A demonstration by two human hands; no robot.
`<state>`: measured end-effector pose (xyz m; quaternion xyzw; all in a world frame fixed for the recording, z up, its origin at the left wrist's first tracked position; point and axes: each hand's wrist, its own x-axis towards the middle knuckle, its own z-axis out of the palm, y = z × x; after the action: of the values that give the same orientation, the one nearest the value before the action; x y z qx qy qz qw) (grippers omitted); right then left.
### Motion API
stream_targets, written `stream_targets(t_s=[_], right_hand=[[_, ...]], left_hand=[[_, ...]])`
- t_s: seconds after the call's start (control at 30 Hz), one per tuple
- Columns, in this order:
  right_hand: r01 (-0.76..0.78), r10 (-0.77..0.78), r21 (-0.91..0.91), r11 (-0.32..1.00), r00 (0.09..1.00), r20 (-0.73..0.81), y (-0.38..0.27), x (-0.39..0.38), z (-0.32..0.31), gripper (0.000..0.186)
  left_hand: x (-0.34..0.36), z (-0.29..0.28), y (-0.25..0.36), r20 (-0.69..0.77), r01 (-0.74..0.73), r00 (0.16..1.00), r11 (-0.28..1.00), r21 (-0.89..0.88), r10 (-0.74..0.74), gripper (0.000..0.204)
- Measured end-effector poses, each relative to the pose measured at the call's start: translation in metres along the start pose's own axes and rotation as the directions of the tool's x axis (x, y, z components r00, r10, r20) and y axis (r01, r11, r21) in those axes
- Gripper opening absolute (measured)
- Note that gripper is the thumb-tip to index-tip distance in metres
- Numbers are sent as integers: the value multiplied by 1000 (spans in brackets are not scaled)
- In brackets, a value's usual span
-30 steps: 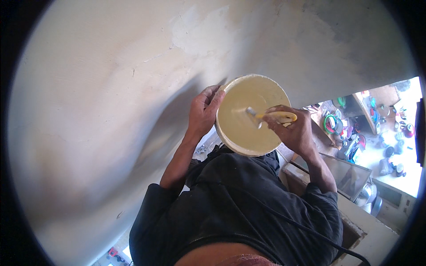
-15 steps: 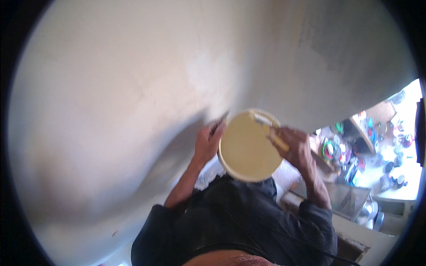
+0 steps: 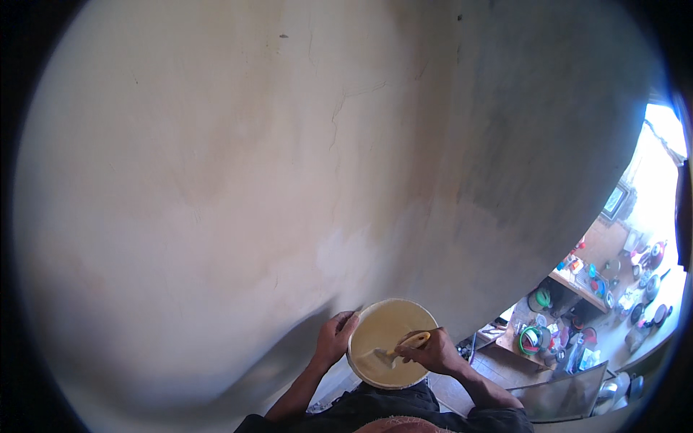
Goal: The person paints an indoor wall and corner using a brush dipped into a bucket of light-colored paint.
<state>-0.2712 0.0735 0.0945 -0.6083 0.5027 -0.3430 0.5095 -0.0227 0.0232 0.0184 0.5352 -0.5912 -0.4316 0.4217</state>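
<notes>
A round paint bucket [image 3: 355, 364] with a pale rim stands in front of my body, holding cream-coloured paint [image 3: 386, 332]. My left hand [image 3: 334, 339] is closed on the bucket's left edge, fingers at the rim and thumb side up. In my right hand [image 3: 433, 352] is a paintbrush [image 3: 415, 340] with a yellow handle, held between thumb and fingers. Its bristle end points down and left, at the paint inside the bucket. How deep the bristles sit in the paint is hard to tell.
A large beige wall [image 3: 216, 180] with thin cracks and a paler patch rises before me. To the lower right, far below, are a wooden table [image 3: 567, 278], a green basin [image 3: 530, 339], several pots and other household goods. A glass-like panel [image 3: 559, 393] stands nearer.
My view has tilted up, so the bucket and both hands sit lower in it. The brush has moved from the bucket's far right rim down into the middle of the bucket.
</notes>
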Motion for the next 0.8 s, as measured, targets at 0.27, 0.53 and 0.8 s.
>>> stream_targets(t_s=[0.27, 0.53, 0.8], right_hand=[[420, -478, -364, 831, 875, -83, 29, 19, -10, 27], [539, -759, -711, 453, 651, 11, 21, 16, -19, 27], [215, -256, -206, 955, 946, -198, -6, 2, -17, 17]], left_hand=[[-5, -1, 2, 60, 10, 998, 999, -47, -7, 45], [-2, -7, -16, -10, -26, 1000, 998, -51, 25, 43], [8, -2, 9, -18, -15, 1000, 996, -90, 13, 36]])
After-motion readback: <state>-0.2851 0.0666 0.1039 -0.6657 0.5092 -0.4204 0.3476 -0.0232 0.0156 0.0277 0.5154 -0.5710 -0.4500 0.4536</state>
